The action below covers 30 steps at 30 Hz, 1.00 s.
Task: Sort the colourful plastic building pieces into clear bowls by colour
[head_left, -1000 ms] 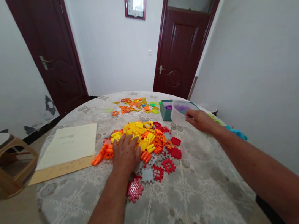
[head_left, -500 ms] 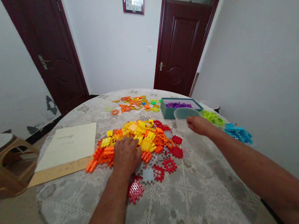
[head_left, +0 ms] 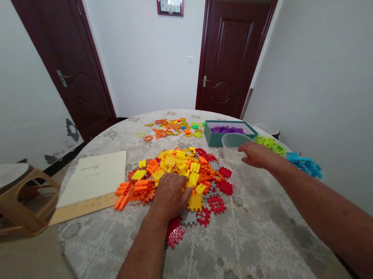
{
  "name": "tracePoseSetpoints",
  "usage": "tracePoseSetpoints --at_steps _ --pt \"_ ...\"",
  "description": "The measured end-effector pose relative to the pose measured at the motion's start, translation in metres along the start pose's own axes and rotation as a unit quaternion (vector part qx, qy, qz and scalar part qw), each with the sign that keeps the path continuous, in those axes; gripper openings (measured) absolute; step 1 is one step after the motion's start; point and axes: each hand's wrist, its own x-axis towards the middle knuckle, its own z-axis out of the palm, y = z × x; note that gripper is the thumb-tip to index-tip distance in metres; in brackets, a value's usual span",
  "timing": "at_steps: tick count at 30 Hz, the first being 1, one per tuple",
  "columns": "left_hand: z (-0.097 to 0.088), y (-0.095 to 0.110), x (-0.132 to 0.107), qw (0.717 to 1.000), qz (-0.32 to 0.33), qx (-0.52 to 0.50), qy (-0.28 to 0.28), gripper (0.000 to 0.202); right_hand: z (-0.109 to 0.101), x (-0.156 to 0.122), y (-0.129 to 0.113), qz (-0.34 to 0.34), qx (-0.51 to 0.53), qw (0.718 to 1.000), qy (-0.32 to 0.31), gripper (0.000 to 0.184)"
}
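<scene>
My left hand (head_left: 171, 192) lies palm down on a heap of yellow, orange and red plastic building pieces (head_left: 174, 173) in the middle of the round table (head_left: 229, 257). Its fingers curl over yellow pieces at the heap's near edge. My right hand (head_left: 256, 153) grips the rim of a clear plastic tub (head_left: 245, 167) that lies tilted on the table to the right of the heap. Red and grey flat pieces (head_left: 215, 204) are scattered at the heap's near side.
A teal box with purple pieces (head_left: 230, 130) stands behind the tub. Green pieces (head_left: 270, 144) and blue pieces (head_left: 304, 164) lie at the right edge. A second mixed pile (head_left: 170, 129) is at the far side. Cardboard sheets (head_left: 89, 183) lie left; a wooden stool (head_left: 5, 200) stands beyond. Two dark doors are behind.
The tub has come down from over the teal box onto the table by the heap. My left hand has slid right and nearer, dragging yellow pieces along.
</scene>
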Motion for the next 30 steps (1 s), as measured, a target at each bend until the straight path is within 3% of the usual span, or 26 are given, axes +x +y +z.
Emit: tracePoseSetpoints --at_steps 3,6,9,13,19,23,30 --pt "0.000 0.004 -0.001 1.000 0.012 -0.013 0.001 0.030 -0.018 -0.027 -0.027 -0.029 0.033 0.995 0.089 0.032" --pt "0.000 0.009 -0.001 1.000 0.020 -0.020 -0.010 0.034 -0.023 -0.068 -0.079 -0.114 0.136 0.970 0.164 0.027" --pt "0.002 0.014 -0.001 1.000 0.019 -0.019 -0.006 0.045 -0.010 -0.103 -0.138 -0.197 0.209 0.951 0.117 0.028" --pt "0.007 0.013 0.000 1.000 -0.015 0.001 0.020 0.055 0.028 -0.116 -0.187 -0.215 0.225 0.947 0.082 0.052" --pt "0.016 0.006 0.009 0.990 -0.096 0.103 -0.007 0.048 0.068 -0.099 -0.201 -0.152 0.243 0.946 0.151 0.056" --pt "0.019 0.008 0.026 0.982 -0.121 0.126 -0.071 0.055 0.076 -0.098 -0.202 -0.145 0.266 0.939 0.164 0.060" --pt "0.021 0.008 0.069 0.974 -0.104 0.134 -0.153 0.057 0.081 -0.096 -0.204 -0.128 0.278 0.938 0.162 0.059"
